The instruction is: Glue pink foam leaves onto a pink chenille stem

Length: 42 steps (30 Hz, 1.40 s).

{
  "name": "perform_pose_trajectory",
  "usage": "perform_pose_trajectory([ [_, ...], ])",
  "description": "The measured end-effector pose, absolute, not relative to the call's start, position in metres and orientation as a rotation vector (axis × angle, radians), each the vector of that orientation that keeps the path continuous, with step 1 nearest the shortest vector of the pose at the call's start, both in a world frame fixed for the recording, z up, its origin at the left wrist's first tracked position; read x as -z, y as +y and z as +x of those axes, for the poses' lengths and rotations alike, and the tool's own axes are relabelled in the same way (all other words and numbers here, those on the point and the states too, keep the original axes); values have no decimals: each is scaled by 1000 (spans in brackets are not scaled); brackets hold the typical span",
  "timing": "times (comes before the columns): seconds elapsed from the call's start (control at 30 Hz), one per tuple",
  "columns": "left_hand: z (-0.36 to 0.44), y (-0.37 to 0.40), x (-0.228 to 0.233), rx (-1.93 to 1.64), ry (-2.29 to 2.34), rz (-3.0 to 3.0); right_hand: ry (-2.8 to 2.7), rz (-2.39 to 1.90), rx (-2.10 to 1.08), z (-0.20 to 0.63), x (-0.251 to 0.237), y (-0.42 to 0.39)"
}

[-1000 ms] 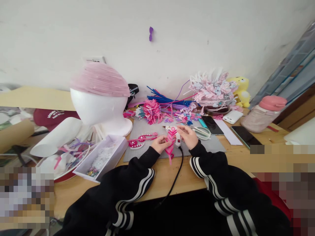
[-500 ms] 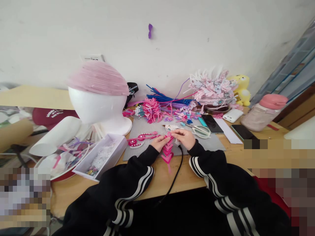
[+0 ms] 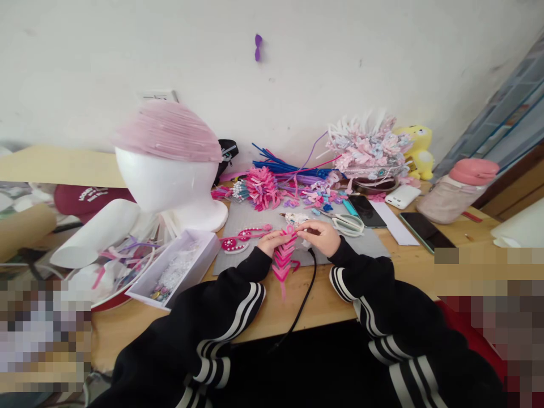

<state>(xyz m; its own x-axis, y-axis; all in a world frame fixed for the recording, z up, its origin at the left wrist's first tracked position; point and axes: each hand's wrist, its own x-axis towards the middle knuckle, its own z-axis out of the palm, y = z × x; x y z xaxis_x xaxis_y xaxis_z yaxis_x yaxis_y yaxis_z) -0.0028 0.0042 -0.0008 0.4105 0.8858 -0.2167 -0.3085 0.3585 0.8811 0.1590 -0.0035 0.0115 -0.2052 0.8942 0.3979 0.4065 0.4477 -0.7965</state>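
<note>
My left hand [image 3: 271, 242] and my right hand [image 3: 322, 236] both pinch the top of a pink zigzag ornament of bent pipe cleaners [image 3: 283, 259], which hangs down over the near edge of a grey mat [image 3: 361, 247]. A white glue gun [image 3: 297, 219] lies on the mat just behind my fingers, and its black cord [image 3: 302, 303] runs toward me over the wooden table [image 3: 323, 306]. Two pink beaded pieces [image 3: 238, 240] rest on the mat to the left of my left hand.
A white foam head with a pink cap [image 3: 170, 164] stands at the left, a lilac box of beads [image 3: 178, 271] in front of it. Behind the mat lie pipe cleaners [image 3: 280, 170], a flowered headpiece [image 3: 368, 150], scissors [image 3: 348, 224], two phones [image 3: 368, 211], a pink-lidded bottle [image 3: 457, 192].
The pink ornament has been lowered and now hangs below my fingers. My right hand has come off the glue gun, which now lies behind my fingers, and both hands hold the ornament's top.
</note>
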Motion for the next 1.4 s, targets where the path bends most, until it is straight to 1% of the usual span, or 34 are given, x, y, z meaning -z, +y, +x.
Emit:
perform_pose_trajectory([
  [0.13, -1, 2, -1, -909, 798, 885, -1816, -1129, -663, 157, -12, -6],
  [0.4, 4, -2, 10, -1001, 859, 934, -1762, -1188, -578, 152, -6, -10],
  [0.67, 8, -6, 6, -1063, 864, 1015, -1685, -1233, -548, 146, -5, -14],
  [0.9, 3, 0, 7, -1071, 817, 883, -1671, -1196, -695, 148, -8, -11],
  [1.13, 3, 1, 7, -1028, 754, 831, -1729, -1100, -629, 150, -5, -8],
  [1.4, 1, 6, 15, -1006, 734, 823, -1633, -1160, -842, 148, -2, -6],
])
